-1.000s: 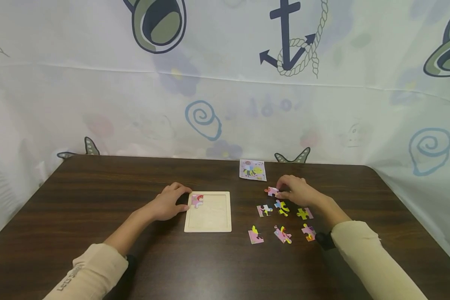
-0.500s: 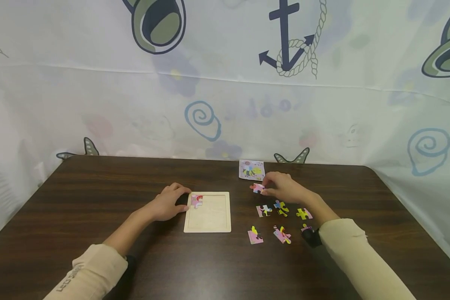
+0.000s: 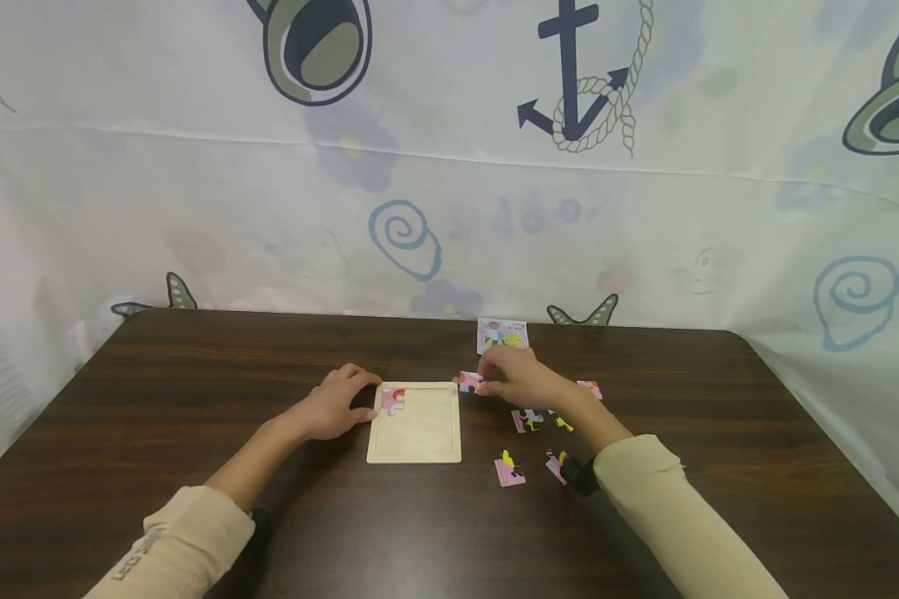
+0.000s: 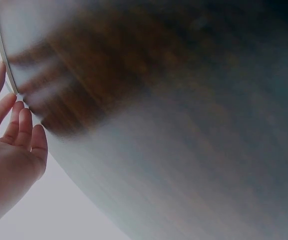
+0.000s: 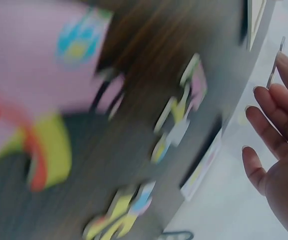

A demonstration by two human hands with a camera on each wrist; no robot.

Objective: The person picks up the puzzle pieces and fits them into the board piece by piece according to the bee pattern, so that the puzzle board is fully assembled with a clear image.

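Note:
My left hand (image 3: 337,405) rests its thumb and forefinger against the left edge of a square wooden puzzle tray (image 3: 419,445). The other fingers lie loosely extended, as the left wrist view shows. One pink and red puzzle piece (image 3: 393,401) sits in the tray's upper left corner. My right hand (image 3: 523,380) pinches a pink puzzle piece with a red part (image 3: 469,382) between thumb and forefinger, close to the tray's upper right corner. In the right wrist view this held puzzle piece (image 5: 275,65) shows edge-on, above the table.
Loose puzzle pieces lie right of the tray, among them a pink and yellow one (image 3: 509,472) and a pink one (image 3: 589,388); my right forearm covers some. A picture card with a bee (image 3: 502,332) lies near the back edge of the dark table (image 3: 270,349). A patterned cloth hangs behind.
My right hand has carried the pinched puzzle piece leftward from among the loose pieces to near the tray. My left hand and the tray have stayed in place.

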